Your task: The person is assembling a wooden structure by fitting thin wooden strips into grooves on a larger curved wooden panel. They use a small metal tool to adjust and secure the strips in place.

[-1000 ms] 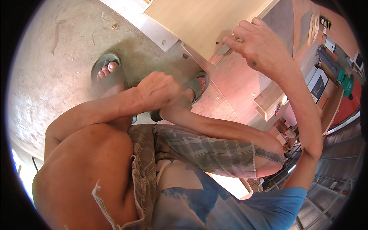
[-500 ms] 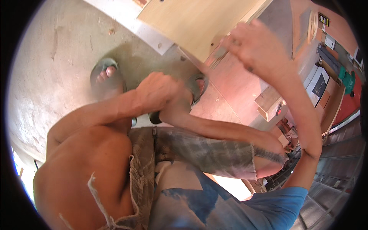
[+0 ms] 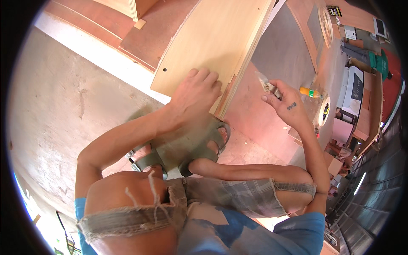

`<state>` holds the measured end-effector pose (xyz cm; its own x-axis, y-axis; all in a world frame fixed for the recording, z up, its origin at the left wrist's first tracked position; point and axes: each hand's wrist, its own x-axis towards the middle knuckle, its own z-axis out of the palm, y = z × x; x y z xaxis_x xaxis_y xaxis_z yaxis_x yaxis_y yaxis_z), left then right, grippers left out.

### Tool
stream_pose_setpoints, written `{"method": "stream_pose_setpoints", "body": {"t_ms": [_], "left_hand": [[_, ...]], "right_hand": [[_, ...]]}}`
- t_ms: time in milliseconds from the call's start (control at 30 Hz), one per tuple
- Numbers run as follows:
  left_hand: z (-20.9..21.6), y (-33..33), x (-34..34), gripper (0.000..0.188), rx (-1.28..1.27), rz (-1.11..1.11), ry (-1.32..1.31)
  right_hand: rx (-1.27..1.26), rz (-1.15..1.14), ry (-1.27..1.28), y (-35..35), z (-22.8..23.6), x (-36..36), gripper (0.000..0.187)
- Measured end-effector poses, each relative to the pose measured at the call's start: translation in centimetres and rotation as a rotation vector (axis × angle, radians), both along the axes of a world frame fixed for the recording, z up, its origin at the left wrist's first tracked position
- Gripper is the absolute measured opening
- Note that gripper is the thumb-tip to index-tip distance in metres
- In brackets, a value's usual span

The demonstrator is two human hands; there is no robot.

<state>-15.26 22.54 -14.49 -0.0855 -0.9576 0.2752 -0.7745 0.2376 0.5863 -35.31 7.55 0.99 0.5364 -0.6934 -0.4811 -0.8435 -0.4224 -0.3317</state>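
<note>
A pale plywood panel point(image 3: 212, 38) reaches from the far side toward my feet, with a dark round hole near its left edge. Over its near end is my left hand point(image 3: 196, 91), fingers curled and drawn together; what they hold, if anything, is hidden. To the right of the panel, my right hand point(image 3: 289, 104) grips a small knife-like tool point(image 3: 267, 86) between thumb and fingers. The tool has a pale, blurred tip pointing up and away, and a small round hole in its body.
Beyond the panel's left side lies a reddish-brown board point(image 3: 157, 36) with a plywood piece point(image 3: 121, 5) on it. A bottle of orange liquid point(image 3: 309, 92) and a tape roll point(image 3: 324, 111) are at the right. Farther right, a person in green point(image 3: 378, 63) is partly visible.
My left hand has moved up and right, onto the panel's near end. The right hand has lowered and turned, bringing the knife-like tool into clear view. My view has shifted, showing more board.
</note>
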Motion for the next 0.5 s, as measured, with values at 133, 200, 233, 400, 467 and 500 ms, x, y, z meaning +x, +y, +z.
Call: {"method": "stream_pose_setpoints", "body": {"t_ms": [133,200,233,400,467,500], "left_hand": [[-0.4,-3.5,-1.2,0.023,0.001,-0.014,-0.055],[-0.8,-3.8,-1.0,0.02,-0.047,-0.011,-0.021],[-1.0,-3.9,-0.9,0.019,-0.068,-0.017,-0.009],[-0.7,-6.0,-0.4,0.015,-0.082,-0.14,0.016],[-0.5,-7.0,0.7,0.015,-0.017,-0.226,-0.01],[-0.1,-7.7,1.2,0.015,0.036,-0.232,-0.018]], "right_hand": [[-0.094,-0.091,-0.011,-0.4,-1.5,-1.9,0.03],[-0.075,-0.006,-0.052,-0.2,-2.1,-3.2,0.028],[-0.065,0.034,-0.075,0.1,-2.4,-3.9,0.027],[0.112,-0.181,-0.212,2.8,-3.8,-6.7,0.024],[0.119,-0.208,-0.308,4.0,-6.1,-7.4,0.024],[0.114,-0.197,-0.373,4.4,-7.2,-7.6,0.025]]}}
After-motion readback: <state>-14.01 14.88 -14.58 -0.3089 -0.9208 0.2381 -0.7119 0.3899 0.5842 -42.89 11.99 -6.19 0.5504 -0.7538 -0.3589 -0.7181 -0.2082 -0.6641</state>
